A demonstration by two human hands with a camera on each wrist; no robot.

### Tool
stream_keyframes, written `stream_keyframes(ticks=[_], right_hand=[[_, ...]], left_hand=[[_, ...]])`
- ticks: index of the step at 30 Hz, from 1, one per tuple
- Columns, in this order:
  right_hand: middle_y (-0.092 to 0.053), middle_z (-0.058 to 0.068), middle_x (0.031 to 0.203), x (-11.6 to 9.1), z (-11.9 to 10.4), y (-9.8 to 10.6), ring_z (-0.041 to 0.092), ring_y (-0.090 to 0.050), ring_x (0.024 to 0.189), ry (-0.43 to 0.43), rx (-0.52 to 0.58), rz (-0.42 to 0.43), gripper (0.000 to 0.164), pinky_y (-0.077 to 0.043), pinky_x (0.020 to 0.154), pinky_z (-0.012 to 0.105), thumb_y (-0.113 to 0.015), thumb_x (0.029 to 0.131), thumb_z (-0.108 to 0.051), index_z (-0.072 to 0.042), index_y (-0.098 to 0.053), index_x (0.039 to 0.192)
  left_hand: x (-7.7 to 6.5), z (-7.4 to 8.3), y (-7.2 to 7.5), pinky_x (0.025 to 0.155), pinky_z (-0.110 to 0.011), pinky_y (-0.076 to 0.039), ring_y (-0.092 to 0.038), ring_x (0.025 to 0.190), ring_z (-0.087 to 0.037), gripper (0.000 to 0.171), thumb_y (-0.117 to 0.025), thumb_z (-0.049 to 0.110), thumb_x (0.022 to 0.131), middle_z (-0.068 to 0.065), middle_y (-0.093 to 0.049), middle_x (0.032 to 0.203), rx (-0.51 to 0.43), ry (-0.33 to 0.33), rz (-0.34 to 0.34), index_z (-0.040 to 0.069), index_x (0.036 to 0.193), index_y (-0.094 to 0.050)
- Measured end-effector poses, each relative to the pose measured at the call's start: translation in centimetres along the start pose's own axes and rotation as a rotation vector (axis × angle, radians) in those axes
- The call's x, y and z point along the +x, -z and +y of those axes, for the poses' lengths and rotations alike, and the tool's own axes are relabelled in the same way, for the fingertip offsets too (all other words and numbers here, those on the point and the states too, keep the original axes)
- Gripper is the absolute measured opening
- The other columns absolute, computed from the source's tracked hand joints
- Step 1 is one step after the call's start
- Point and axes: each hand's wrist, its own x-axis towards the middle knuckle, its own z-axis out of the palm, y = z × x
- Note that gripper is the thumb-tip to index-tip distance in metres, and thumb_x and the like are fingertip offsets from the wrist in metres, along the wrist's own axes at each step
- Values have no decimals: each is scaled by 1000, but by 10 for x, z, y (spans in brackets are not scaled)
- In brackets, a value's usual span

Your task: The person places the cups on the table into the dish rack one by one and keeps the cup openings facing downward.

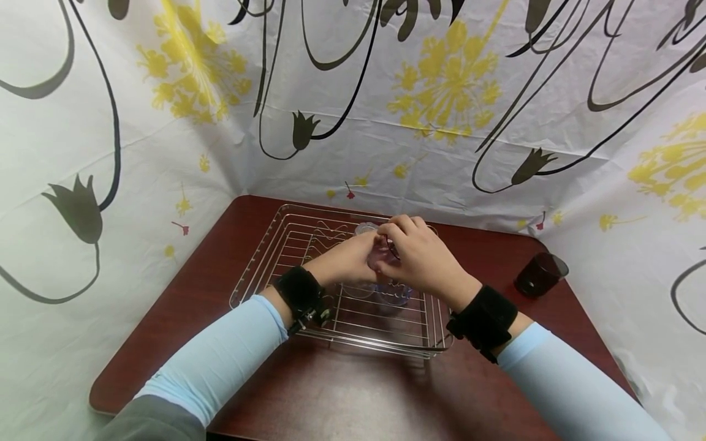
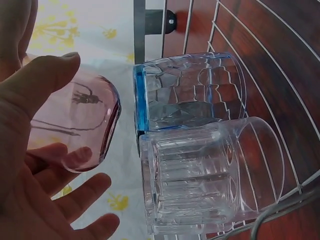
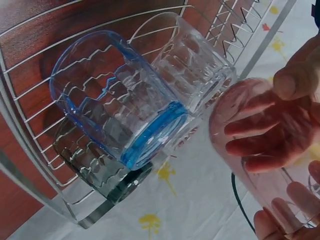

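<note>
A pink, see-through drinking glass (image 1: 380,254) is held between both hands above a wire rack (image 1: 380,343). My left hand (image 1: 349,258) grips its lower part, with the thumb (image 2: 52,75) on one side and some fingers spread past it. My right hand (image 1: 423,257) curls over the rim from above, fingertips (image 3: 300,197) against the wall of the glass. Below, a blue-based glass (image 2: 192,92) and a clear ribbed glass (image 2: 195,175) stand upside down on the rack, side by side.
A dark glass (image 1: 540,274) stands on the red-brown table (image 1: 309,392) right of the rack. In the right wrist view, a grey-green glass (image 3: 97,162) shows beside the blue-based one. A patterned white sheet (image 1: 353,110) surrounds the table's back and sides.
</note>
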Motion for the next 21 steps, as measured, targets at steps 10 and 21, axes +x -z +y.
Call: stream_keyframes(ticks=[10,21], right_hand=[[-52,9,134,-3,5,2,32,-51,120,-46,51,-41,54,-47,96,49,-76,87,-41,-12,-57,129],[-43,14,149,-14,19,4,34,-48,132,-122,75,-53,78,-44,104,53,-62,94,-56,-9,-37,151]], left_hand=[[-1,2,4,100,-34,-48,-58,122,-19,72,-81,30,82,2,-55,133,-36,8,-5,17,142,-43],[-7,-1,20,92,-35,-52,-60,112,-20,83,-85,37,79,-7,-56,131,11,58,58,10,146,-45]])
